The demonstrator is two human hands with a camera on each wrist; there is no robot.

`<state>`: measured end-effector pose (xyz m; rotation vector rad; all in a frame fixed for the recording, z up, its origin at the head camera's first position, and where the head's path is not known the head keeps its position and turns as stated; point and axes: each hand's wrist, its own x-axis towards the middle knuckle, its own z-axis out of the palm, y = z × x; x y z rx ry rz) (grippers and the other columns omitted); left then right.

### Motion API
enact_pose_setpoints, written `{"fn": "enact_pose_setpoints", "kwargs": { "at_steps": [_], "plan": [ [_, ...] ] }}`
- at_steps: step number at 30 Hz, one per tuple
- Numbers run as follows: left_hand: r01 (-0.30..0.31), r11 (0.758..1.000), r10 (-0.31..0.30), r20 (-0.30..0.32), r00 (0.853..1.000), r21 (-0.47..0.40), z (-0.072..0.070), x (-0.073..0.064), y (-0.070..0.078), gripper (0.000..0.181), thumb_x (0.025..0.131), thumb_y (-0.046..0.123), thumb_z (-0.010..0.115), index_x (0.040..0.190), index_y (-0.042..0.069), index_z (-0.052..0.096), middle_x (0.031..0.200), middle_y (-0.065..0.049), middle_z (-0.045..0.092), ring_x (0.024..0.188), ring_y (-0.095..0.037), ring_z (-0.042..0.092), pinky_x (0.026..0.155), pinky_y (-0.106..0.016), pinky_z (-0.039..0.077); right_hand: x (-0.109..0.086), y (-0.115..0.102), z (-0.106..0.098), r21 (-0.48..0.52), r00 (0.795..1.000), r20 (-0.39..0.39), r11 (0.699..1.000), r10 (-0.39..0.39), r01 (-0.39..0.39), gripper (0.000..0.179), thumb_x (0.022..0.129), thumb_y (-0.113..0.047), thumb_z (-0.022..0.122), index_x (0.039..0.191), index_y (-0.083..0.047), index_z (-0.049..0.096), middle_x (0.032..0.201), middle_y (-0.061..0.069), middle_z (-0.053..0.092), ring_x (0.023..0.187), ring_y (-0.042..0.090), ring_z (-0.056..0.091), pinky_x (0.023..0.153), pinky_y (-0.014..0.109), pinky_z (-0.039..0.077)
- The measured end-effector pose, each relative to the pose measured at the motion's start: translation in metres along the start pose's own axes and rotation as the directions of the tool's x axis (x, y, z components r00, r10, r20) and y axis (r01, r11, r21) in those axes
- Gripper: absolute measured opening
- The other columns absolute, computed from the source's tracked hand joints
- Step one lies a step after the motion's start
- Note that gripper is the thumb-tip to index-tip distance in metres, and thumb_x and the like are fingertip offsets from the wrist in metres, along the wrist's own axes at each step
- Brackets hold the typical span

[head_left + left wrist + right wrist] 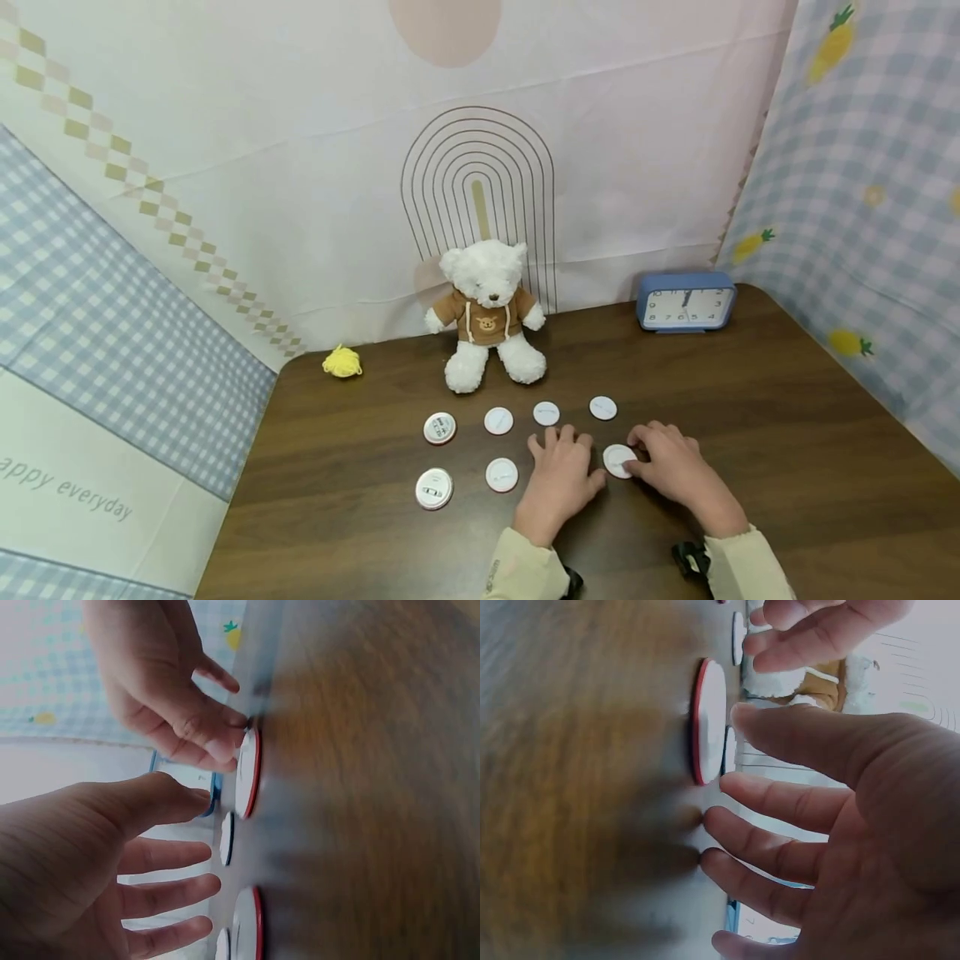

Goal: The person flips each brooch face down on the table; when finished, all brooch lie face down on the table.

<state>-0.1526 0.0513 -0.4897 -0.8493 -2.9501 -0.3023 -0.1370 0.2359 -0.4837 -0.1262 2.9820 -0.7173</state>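
In the head view, a round pin badge (618,461) with a red rim lies flat on the table, its white back up. At its right edge is my right hand (671,467), the thumb and fingertips close against the rim; the fingers look relaxed rather than curled round it. My left hand (558,479) hovers just left of that badge, fingers spread and holding nothing. Beside the left hand lies another badge (502,475). Behind the hands are more badges, including one white badge (546,413) and another (603,407), with pins visible on their backs.
Farther left are two silver-backed badges, one upper badge (439,428) and one lower badge (434,488). A white teddy bear (487,321) sits at the back, between yellow yarn (342,362) and a blue clock (686,302). Curtains hang along the table's (337,533) back and sides.
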Motion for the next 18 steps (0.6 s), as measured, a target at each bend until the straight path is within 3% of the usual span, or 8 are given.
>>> {"fn": "enact_pose_setpoints", "kwargs": {
  "at_steps": [7,18],
  "plan": [
    [0.001,0.999,-0.002,-0.035,0.999,-0.039,-0.003,-0.008,-0.017,0.028,0.091,0.038,0.074,0.105,0.014,0.071,0.106,-0.002,0.062,0.098,-0.025,0.051,0.082,-0.049,0.037,0.006,-0.004,-0.004,-0.006,0.999,-0.007,0.999,-0.046,0.046,0.023,0.088,-0.021,0.077,0.101,-0.005,0.066,0.091,0.003,0.057,0.087,0.028,0.055,0.074,0.056,0.044],
    [0.007,0.992,-0.015,-0.059,0.998,-0.127,-0.015,-0.011,-0.050,0.032,0.095,0.034,0.069,0.116,0.009,0.069,0.109,-0.009,0.060,0.100,-0.031,0.052,0.083,-0.052,0.038,0.015,-0.020,-0.023,-0.038,0.996,-0.066,0.998,-0.057,0.054,0.045,0.090,-0.020,0.076,0.125,0.005,0.062,0.124,0.027,0.058,0.115,0.049,0.052,0.091,0.072,0.036]
  ]
}}
